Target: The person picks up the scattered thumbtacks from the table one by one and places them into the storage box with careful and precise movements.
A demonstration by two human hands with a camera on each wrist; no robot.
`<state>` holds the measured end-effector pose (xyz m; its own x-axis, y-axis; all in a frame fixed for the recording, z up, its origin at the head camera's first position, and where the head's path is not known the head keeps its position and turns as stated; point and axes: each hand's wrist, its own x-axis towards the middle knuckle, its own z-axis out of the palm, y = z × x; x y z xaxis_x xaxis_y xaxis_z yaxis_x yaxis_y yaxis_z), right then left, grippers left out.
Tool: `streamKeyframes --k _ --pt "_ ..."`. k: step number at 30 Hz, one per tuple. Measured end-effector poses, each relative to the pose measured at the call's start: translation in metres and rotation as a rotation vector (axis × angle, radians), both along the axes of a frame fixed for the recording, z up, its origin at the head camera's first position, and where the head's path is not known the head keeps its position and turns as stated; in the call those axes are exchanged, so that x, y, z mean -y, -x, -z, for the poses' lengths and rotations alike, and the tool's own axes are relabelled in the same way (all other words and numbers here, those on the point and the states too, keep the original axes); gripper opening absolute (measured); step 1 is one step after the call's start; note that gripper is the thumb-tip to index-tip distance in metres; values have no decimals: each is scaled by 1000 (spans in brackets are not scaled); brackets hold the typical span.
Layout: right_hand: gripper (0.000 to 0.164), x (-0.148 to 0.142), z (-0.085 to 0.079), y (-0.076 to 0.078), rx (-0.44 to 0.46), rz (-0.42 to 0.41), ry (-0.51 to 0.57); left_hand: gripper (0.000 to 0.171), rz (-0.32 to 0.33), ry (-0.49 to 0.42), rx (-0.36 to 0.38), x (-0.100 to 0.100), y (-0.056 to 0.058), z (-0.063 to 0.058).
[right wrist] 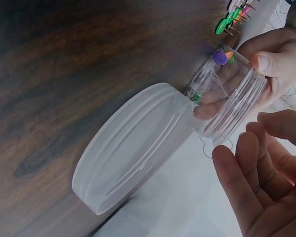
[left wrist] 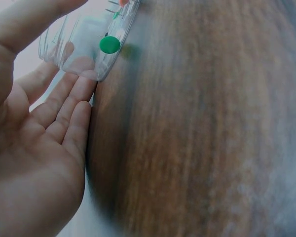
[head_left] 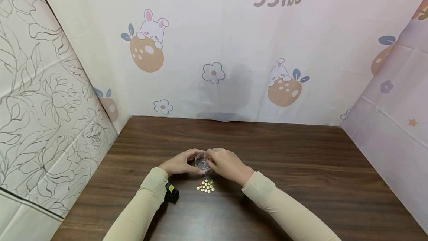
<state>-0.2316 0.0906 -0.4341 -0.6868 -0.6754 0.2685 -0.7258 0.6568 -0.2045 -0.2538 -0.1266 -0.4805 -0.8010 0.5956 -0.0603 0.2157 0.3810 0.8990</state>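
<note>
A small clear plastic jar (head_left: 202, 163) is held between the thumb and fingers of my left hand (head_left: 183, 162), its ribbed rim toward my right hand. Inside lie a few coloured thumbtacks; a purple thumbtack (right wrist: 220, 58) and a green thumbtack (left wrist: 109, 45) show through the wall. My right hand (head_left: 228, 164) is at the jar's mouth, fingers loosely bent and fingertips close together, with nothing visible between them in the right wrist view (right wrist: 266, 173). Several thumbtacks (head_left: 205, 186) stand pins up in a group on the table, nearer me than the jar.
A clear round plastic lid (right wrist: 133, 148) lies on the dark wooden table (head_left: 301, 181) beside the jar, seen in the right wrist view. A black strap device with a yellow mark (head_left: 172, 192) sits at my left wrist. Printed curtains (head_left: 187, 47) border the table.
</note>
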Motion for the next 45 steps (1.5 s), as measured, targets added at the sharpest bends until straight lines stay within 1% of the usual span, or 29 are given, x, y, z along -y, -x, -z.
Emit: streamKeyframes --k 4,5,6,13,19,24,28,34,36,38,45 --pt "11 -3 -1 -3 11 -2 19 67 3 3 0 0 0 -1" --pt "10 -3 -2 -5 12 -3 22 68 2 11 -3 1 2 3" --pt "10 -4 -2 -6 13 -6 25 68 1 18 -6 1 2 3" --pt "8 -7 1 -15 5 -49 27 68 11 25 -25 1 1 3" --pt "7 -10 7 -20 -22 -104 -23 69 10 14 -33 1 0 3" --pt "6 -11 11 -22 -30 -112 -83 69 6 6 -35 0 1 4" --pt "7 -11 13 -23 8 -137 -104 70 1 -6 -35 -1 -1 0" --pt "7 -11 17 -25 34 -154 -131 70 19 -28 -19 -3 -11 -19" --pt "7 -11 18 -25 31 -150 -138 69 20 -32 -17 -3 -13 -23" --pt "6 -10 19 -25 34 -148 -141 68 16 -30 -23 -3 -14 -23" --pt "5 -9 19 -25 32 -143 -163 68 1 -1 -64 -3 -12 -16"
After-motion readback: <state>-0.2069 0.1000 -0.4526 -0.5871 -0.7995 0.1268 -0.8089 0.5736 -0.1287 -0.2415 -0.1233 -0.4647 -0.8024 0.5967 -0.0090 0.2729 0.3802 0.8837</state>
